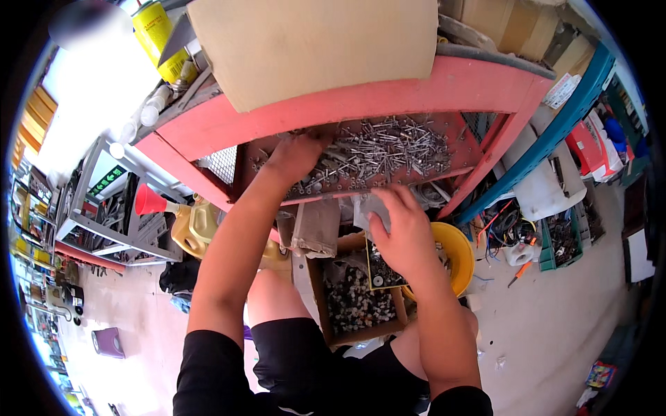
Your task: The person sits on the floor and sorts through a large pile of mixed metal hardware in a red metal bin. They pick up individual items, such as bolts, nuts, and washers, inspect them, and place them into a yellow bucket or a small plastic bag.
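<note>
My left hand [297, 156] reaches onto the red metal shelf [468, 148], at the left side of a spread of screws and bolts [395, 145]. Its fingertips are among the hardware and partly hidden, so whether they pinch a piece cannot be told. Small nuts and washers [333, 179] lie along the shelf's front edge. Just below that edge, my right hand [403, 234] is raised with thumb and fingers apart and nothing visible in it. A clear plastic bag [366, 210] hangs behind its thumb.
Under my hands stand a cardboard box [325, 317] of small mixed parts, a smaller tray [380, 273] of hardware and a yellow bucket [463, 255]. A cardboard sheet [322, 47] covers the upper front. Yellowish jugs [203, 221] and a red funnel [148, 199] stand left; a teal upright [541, 135] rises right.
</note>
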